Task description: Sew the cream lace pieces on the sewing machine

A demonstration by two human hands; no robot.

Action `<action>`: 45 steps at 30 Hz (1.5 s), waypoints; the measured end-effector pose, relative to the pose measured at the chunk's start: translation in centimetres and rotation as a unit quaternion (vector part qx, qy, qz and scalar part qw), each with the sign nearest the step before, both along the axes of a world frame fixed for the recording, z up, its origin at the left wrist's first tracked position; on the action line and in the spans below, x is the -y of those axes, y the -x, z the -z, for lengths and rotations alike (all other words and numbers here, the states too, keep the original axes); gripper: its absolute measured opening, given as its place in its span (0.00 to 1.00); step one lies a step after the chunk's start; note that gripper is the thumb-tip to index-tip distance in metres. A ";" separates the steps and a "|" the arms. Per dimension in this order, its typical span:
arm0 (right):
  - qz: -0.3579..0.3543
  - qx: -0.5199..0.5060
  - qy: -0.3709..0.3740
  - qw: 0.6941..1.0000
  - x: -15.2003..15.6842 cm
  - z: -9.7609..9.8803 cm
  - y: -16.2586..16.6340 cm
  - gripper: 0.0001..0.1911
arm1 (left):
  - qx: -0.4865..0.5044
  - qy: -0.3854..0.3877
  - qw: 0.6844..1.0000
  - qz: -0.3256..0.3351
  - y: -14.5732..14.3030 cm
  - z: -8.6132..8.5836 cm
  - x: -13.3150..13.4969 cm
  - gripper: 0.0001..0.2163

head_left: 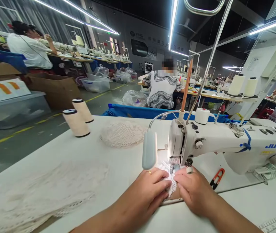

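White lace (pixel 173 187) lies lower centre in the head view, at the sewing machine (pixel 210 137). The left hand (pixel 151 187) and right hand (pixel 196 191), fingers half-curled, rest on either side, presumably to keep it flat; whether they pinch it, I cannot tell.

Two ungloved hands, the left hand (pixel 152 187) and the right hand (pixel 197 191), showed at the ends of forearms (pixel 113 212) that were bare from the wrists to where the picture cut them off. A narrow, gold-coloured ring (pixel 149 172) circled one finger of the left hand, a small bright band; exactly which finger wore it was hard to tell. The fingers were rounded at the tips, their nails too small to make out clearly.
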State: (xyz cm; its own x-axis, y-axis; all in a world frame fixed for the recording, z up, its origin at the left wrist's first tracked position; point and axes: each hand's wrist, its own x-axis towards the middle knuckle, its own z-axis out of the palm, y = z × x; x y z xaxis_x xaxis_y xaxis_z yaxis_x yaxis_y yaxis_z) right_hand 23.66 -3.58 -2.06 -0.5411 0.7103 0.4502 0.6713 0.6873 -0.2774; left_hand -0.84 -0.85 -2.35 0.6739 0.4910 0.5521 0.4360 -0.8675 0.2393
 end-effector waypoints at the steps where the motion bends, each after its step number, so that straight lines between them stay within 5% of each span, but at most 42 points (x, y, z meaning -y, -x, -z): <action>1: -0.001 -0.002 0.002 1.000 0.0 -0.1 0.0 0.17 | 0.000 -0.001 1.000 -0.001 0.0 0.0 0.0 0.14; 33: 0.010 -0.019 -0.005 1.000 0.3 -0.5 -0.1 0.19 | 0.022 -0.012 1.000 0.005 -0.4 0.8 -0.2 0.13; 39: -0.042 -0.031 -0.027 0.998 0.7 -0.4 -0.3 0.16 | 0.049 -0.037 0.997 0.053 -0.5 0.3 0.2 0.13; 45: -0.023 0.017 -0.002 1.000 0.6 -0.2 -0.3 0.14 | 0.046 -0.039 0.996 0.069 -0.6 0.4 0.1 0.13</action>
State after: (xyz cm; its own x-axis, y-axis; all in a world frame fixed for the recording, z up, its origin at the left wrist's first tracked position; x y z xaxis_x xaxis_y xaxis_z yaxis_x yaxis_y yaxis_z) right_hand 23.98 -4.22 -1.87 -0.5886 0.6826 0.4332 0.6479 0.7188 -0.2522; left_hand -0.29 -0.93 -2.79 0.6775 0.3499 0.6470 0.2900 -0.9354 0.2021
